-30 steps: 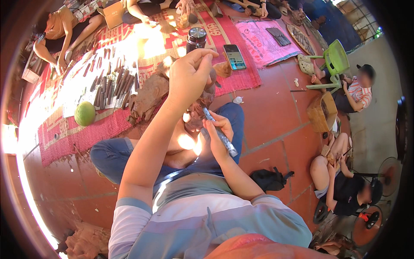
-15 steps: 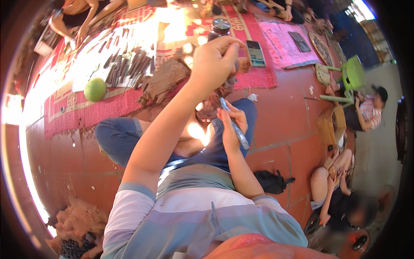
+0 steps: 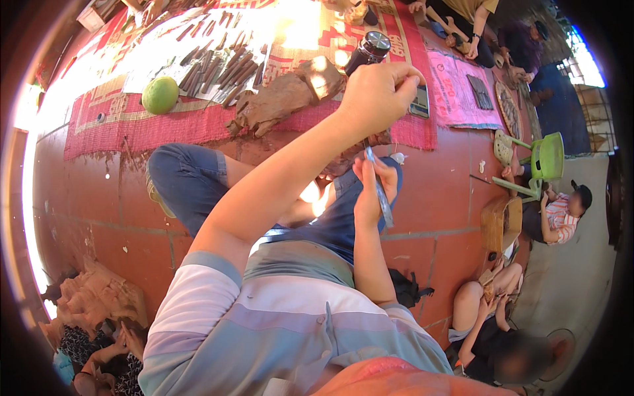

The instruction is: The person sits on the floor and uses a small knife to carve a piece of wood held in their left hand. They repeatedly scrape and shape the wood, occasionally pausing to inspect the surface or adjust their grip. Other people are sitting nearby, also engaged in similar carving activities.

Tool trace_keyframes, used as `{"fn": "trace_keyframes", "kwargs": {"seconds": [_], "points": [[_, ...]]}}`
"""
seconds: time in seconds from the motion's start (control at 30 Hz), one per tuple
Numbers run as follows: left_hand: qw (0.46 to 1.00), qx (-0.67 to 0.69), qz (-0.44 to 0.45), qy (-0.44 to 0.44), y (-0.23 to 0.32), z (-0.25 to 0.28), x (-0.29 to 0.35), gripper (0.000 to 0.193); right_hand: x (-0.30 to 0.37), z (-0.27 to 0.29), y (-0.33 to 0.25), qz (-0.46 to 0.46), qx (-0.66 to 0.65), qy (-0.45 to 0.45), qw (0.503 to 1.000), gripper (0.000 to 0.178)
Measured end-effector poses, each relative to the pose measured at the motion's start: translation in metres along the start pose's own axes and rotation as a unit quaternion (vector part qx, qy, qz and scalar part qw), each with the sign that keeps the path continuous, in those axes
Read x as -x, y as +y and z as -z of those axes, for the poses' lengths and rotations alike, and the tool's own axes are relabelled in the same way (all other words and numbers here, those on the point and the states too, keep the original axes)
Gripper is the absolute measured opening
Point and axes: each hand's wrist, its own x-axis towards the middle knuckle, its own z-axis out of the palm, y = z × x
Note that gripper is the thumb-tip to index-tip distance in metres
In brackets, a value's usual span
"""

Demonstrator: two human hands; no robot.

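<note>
My left hand [image 3: 380, 96] is raised over the mat's near edge, fingers curled closed; whatever they may hold is hidden. Below it, my right hand [image 3: 378, 188] grips a slim grey metal chisel [image 3: 384, 204], slanting with its upper end toward a reddish-brown piece of wood [image 3: 349, 160]. This wood lies in front of my crossed legs, mostly covered by my left forearm. Just beyond my left hand stands a dark bottle with a shiny lid [image 3: 376, 43]. A phone [image 3: 421, 104] shows partly beside the left fingers.
A rough brown wood chunk [image 3: 274, 105] and a green round fruit [image 3: 160, 96] rest on the red mat [image 3: 198, 125]. Several dark-handled tools [image 3: 221, 72] lie behind them. To the right are a pink sheet [image 3: 456, 99], a green chair [image 3: 547, 157] and a wooden box [image 3: 502, 221]. Other people sit around.
The whole view has shifted. My left hand appears farther right and now covers part of the phone. My right hand still holds the chisel, which stands a little steeper.
</note>
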Motion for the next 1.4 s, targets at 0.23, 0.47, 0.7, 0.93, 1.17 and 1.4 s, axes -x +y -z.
{"fn": "trace_keyframes", "kwargs": {"seconds": [0.23,0.47,0.7,0.93,1.17,1.4], "points": [[0.976,0.036,-0.145,0.158,-0.043,0.023,0.036,0.023,0.033,0.075,0.011,-0.082,0.033,0.047,0.995,0.007],[0.983,-0.165,-0.060,-0.048,-0.096,0.012,0.134,0.041,0.057,0.119,0.054,-0.210,-0.041,0.087,0.973,0.005],[0.895,-0.440,-0.039,-0.063,-0.105,-0.025,0.119,0.072,0.046,0.120,0.058,-0.222,0.023,0.084,0.971,0.007],[0.881,-0.456,-0.019,-0.129,-0.099,-0.029,0.130,0.090,0.041,0.107,0.057,-0.223,0.012,0.081,0.971,0.006],[0.921,-0.368,-0.056,-0.113,-0.092,-0.006,0.136,0.067,0.034,0.100,0.039,-0.195,0.002,0.106,0.975,0.007],[0.995,-0.003,0.091,0.040,-0.076,0.052,0.103,0.026,0.011,0.064,-0.018,0.036,0.066,-0.036,0.997,0.008]]}}
